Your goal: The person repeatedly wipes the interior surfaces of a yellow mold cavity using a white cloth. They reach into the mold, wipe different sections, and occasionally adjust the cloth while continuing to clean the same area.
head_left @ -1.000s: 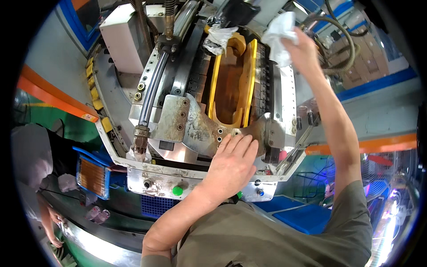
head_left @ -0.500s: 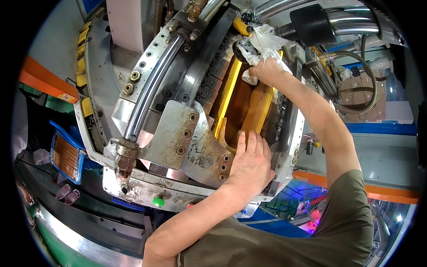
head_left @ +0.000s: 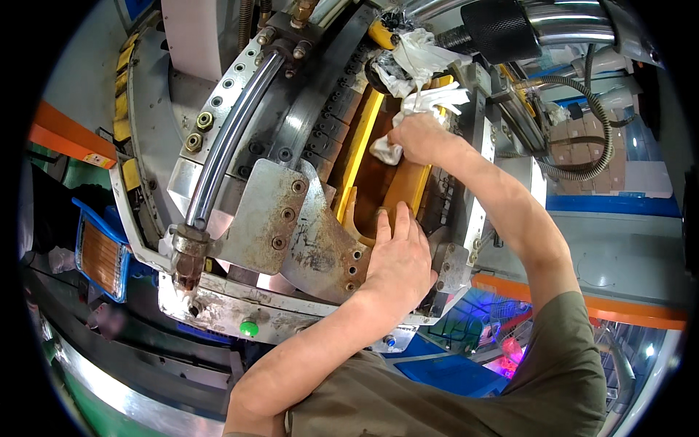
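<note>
1. The right hand [head_left: 416,138] bunches a white rag [head_left: 422,102], fingers curled tight round it, and presses it against the yellow mould [head_left: 397,171] high in the machine's opening.
2. The left hand [head_left: 397,258] lies flat, fingers spread and holding nothing, on the lower edge of the mould, just beside the steel plate [head_left: 291,226].
3. The mould sits in a narrow slot: bolted black blocks [head_left: 328,127] close on its left, a pale metal frame [head_left: 477,186] on its right. There is little room for the rag hand to move sideways.
4. A chrome rod [head_left: 226,142] runs slantwise left of the plate, well apart from both hands.
5. A green button [head_left: 249,328] sits on the machine's worn lower rim.
6. A blue crate [head_left: 102,251] hangs left of the machine; its contents are too small to tell.
7. Brown cartons [head_left: 582,149] stand at the far right, behind a ribbed hose [head_left: 590,109].
8. An orange strip [head_left: 69,142] runs along the left wall.
</note>
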Tool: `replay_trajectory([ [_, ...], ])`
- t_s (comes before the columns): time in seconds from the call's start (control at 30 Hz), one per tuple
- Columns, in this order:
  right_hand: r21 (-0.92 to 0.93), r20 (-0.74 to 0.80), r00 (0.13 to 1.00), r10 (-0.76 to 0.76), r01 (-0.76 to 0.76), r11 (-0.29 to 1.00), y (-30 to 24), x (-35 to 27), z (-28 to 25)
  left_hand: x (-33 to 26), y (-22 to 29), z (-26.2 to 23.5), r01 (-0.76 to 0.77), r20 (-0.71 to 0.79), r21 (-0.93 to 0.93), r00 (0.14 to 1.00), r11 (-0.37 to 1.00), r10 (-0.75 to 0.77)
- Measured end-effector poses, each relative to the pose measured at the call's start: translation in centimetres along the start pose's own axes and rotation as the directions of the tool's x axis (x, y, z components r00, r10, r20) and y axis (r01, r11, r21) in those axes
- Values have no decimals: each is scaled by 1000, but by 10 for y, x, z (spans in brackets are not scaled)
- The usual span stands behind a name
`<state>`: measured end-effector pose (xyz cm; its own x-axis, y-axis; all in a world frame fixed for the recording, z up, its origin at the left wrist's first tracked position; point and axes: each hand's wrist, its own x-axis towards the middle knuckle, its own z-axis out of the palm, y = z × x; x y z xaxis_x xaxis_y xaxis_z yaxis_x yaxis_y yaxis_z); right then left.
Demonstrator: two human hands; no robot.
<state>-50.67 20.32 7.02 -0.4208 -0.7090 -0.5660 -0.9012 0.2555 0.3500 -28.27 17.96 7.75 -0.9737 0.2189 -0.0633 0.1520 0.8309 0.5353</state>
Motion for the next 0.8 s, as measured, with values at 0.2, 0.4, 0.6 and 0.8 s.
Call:
replay_trajectory([
  [0.2, 247, 47, 985, -165, 148, 958, -39, -33, 2, 1, 0, -1, 12, 29, 18, 1000, 1000, -13],
  [0.4, 353, 28, 967, -254, 228, 907, -31, -39, -22, 2, 0, -5, 19, 29, -62, 999, 998, -17],
  [0.6, -507, -359, 913, -194, -16, 862, 72, -1, -22, -1, 2, -7, -9, 67, -55, 998, 998, 12],
  [0.8, -61, 56, 972, 230, -226, 972, 21, 28, 11, -2, -1, -7, 5, 120, -96, 993, 995, 6],
])
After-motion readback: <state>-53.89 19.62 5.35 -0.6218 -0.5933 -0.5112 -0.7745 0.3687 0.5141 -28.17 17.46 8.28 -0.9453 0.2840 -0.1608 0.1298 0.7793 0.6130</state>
